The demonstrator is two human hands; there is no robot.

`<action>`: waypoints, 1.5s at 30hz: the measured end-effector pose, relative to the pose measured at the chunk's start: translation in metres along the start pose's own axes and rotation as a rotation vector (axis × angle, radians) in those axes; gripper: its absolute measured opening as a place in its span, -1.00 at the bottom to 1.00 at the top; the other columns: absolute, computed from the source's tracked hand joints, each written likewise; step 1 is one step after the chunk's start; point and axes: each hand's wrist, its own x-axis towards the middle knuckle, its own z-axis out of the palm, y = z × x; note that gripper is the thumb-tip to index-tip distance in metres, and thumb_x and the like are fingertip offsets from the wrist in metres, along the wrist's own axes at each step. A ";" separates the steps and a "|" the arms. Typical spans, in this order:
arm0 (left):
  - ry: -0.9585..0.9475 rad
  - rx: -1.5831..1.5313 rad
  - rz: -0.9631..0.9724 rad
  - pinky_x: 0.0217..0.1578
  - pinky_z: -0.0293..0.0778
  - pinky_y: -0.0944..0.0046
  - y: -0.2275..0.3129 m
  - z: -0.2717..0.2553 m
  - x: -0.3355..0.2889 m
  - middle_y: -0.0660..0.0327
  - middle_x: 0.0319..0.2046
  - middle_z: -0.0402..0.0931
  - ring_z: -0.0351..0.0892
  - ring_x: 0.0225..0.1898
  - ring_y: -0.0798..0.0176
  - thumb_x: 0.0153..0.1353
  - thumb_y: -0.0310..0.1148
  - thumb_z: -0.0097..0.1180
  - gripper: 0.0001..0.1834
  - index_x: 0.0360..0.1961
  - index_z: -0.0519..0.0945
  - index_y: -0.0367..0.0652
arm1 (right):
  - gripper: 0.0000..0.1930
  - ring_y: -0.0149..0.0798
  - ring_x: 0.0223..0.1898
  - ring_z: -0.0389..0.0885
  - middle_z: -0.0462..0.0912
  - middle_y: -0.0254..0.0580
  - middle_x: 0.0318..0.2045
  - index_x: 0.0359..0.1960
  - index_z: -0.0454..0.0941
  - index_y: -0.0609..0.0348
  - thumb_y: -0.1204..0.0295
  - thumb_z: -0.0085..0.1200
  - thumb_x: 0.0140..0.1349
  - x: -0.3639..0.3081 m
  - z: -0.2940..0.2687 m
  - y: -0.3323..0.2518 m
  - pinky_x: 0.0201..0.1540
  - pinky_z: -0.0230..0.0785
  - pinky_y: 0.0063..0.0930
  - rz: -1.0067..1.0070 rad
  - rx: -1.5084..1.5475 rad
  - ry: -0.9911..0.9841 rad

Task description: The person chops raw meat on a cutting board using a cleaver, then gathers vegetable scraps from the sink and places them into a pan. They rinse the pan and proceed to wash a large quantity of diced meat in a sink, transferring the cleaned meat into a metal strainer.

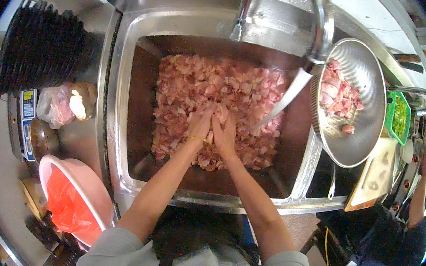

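A deep steel sink (123, 97) holds a wide bed of raw meat chunks (188, 73), pink and pale. Near the middle of that bed, my left hand (201, 122) and my right hand (224, 131) lie side by side, almost touching. Both are cupped inward on pieces of meat between and under them, and their fingertips are partly hidden in the pile. A thin band, yellowish, circles my left wrist. Water (286, 99) streams from a thick metal spout (321, 35) into the sink's right side, onto the meat.
At right, a mesh strainer (352, 140) holds more meat beside a cutting board (373, 173) and a green basket (399, 116) of chopped greens. Left are stacked black trays (42, 53) and a pink tub (105, 194) with a red bag. Another person (392, 250) works at lower right.
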 end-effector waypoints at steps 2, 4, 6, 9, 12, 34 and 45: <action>-0.001 -0.127 0.103 0.09 0.39 0.27 0.004 -0.006 -0.022 0.11 0.09 0.53 0.49 0.07 0.23 0.32 -0.13 0.10 -0.46 0.18 0.48 -0.31 | -0.53 0.17 -0.10 0.57 0.59 0.25 -0.14 -0.10 0.50 0.35 0.10 0.08 0.26 -0.020 -0.005 -0.018 0.00 0.40 -0.08 -0.053 -0.072 -0.009; 0.003 -0.114 0.175 0.09 0.38 0.30 0.009 -0.014 -0.044 0.12 0.08 0.53 0.49 0.08 0.26 0.34 -0.17 0.07 -0.49 0.18 0.48 -0.32 | -0.52 0.22 -0.13 0.57 0.56 0.32 -0.13 -0.07 0.50 0.36 0.09 0.06 0.30 -0.041 -0.017 -0.040 -0.02 0.41 -0.08 -0.190 -0.122 -0.046; -0.067 -0.340 0.098 0.08 0.39 0.32 0.010 -0.011 -0.067 0.12 0.06 0.54 0.49 0.07 0.29 0.36 -0.20 0.04 -0.53 0.17 0.49 -0.31 | -0.64 0.06 -0.05 0.55 0.54 0.14 -0.07 -0.04 0.52 0.35 0.26 0.07 0.31 -0.057 -0.022 -0.064 0.01 0.38 -0.21 -0.122 -0.113 0.035; -0.068 -0.282 0.139 -0.01 0.44 0.33 0.022 0.007 -0.103 0.13 -0.01 0.56 0.52 0.00 0.31 0.37 -0.23 0.04 -0.58 0.12 0.52 -0.29 | -0.75 -0.07 -0.08 0.54 0.53 -0.03 -0.12 -0.10 0.54 0.32 0.39 0.10 0.30 -0.073 -0.040 -0.094 -0.01 0.37 -0.30 -0.070 -0.049 0.069; -0.049 0.036 0.276 -0.09 0.48 0.32 0.059 0.044 -0.145 0.14 -0.07 0.56 0.57 -0.11 0.31 0.36 -0.25 0.07 -0.62 0.07 0.55 -0.30 | -0.59 -0.09 -0.05 0.58 0.58 0.05 -0.07 0.02 0.47 0.33 0.26 0.17 0.27 -0.086 -0.080 -0.117 0.06 0.40 -0.30 -0.124 0.061 0.137; -0.424 1.425 1.255 0.16 0.28 -0.01 0.154 0.205 -0.130 0.08 -0.08 0.54 0.33 0.16 0.04 0.14 0.15 0.13 -0.44 -0.25 0.64 -0.21 | -0.70 -0.10 0.14 0.45 0.64 -0.24 -0.18 -0.22 0.58 0.09 0.51 0.27 -0.05 -0.026 -0.334 -0.120 0.32 0.04 0.06 -0.630 -1.166 0.103; -0.353 0.984 1.373 0.19 0.29 -0.04 0.180 0.240 -0.149 -0.03 -0.05 0.50 0.38 0.14 -0.11 0.05 -0.42 0.19 -0.68 -0.12 0.54 -0.20 | -0.83 -0.11 -0.10 0.52 0.61 -0.25 -0.37 -0.44 0.56 0.09 0.50 0.22 -0.15 -0.024 -0.299 -0.120 0.14 0.19 -0.07 -0.702 -1.155 0.166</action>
